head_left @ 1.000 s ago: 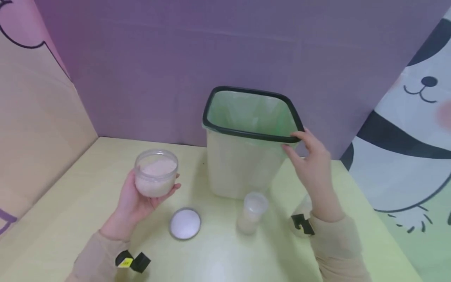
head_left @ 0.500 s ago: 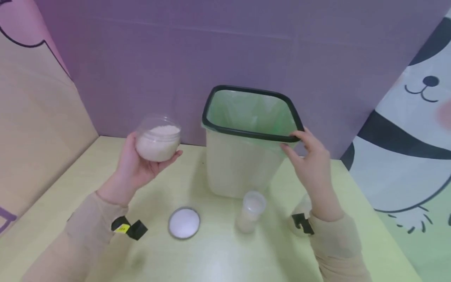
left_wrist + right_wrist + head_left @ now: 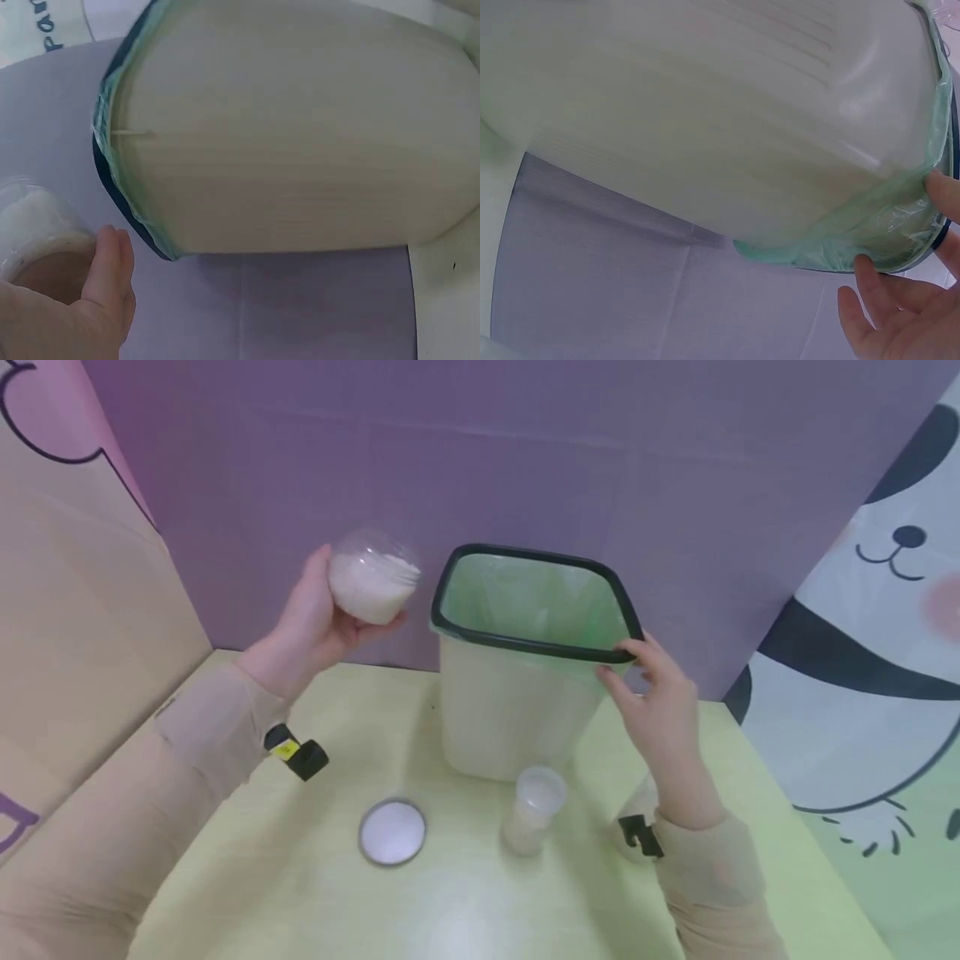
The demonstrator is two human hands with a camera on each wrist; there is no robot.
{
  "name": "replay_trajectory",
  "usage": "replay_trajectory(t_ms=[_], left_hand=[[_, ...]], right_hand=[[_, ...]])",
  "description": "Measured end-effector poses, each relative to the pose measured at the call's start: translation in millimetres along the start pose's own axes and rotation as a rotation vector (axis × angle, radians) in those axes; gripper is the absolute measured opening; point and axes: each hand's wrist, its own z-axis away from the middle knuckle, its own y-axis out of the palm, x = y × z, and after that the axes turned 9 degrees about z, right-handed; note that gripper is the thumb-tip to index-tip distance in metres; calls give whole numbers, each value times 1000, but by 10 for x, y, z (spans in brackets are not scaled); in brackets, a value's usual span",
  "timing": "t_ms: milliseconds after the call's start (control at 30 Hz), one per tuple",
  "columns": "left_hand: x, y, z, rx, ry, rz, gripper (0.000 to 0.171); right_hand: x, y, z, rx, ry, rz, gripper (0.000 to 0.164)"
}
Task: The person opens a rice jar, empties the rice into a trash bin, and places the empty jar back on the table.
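Note:
My left hand [image 3: 315, 618] grips a clear round jar [image 3: 372, 583] part-filled with white powder. Raised off the table left of the bin, the jar tilts with its open mouth towards the bin's rim. A pale wastebasket [image 3: 517, 710] with a black rim stands on the table, lined with a green plastic bag [image 3: 517, 593]. At its front right corner my right hand [image 3: 660, 710] pinches the rim, thumb below and fingers over it. The right wrist view shows the bag's folded edge [image 3: 840, 232] by these fingertips. In the left wrist view the jar's base [image 3: 52, 274] faces the camera.
A round white lid [image 3: 392, 832] lies on the table [image 3: 450, 893] in front of the bin. Right of it stands a small translucent container [image 3: 534, 810]. Another pale container [image 3: 633, 843] is partly hidden behind the right wrist. A purple wall [image 3: 390, 468] rises behind the bin.
My left hand has lifted the jar up and to the right, closer to the bin, and tipped it from upright towards the bin. The right hand stays at the rim.

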Motion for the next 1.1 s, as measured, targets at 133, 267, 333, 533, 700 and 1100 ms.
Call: replay_trajectory(t_ms=[133, 267, 333, 533, 700, 1100], left_hand=[[-10, 102, -128, -26, 10, -106, 43], [-9, 199, -239, -36, 44, -231, 47], [-15, 246, -283, -35, 49, -324, 50], [-58, 363, -362, -63, 33, -508, 58], [-72, 380, -396, -108, 31, -546, 60], [-71, 377, -432, -149, 79, -627, 62]], right_hand=[[-6, 23, -4, -5, 1, 0, 26], [-1, 59, -7, -7, -8, -15, 27], [4, 77, -6, -7, -11, -22, 27], [28, 119, -13, -12, -20, -24, 28], [41, 143, -20, -33, -41, -16, 28], [33, 136, -16, -49, -50, -22, 28]])
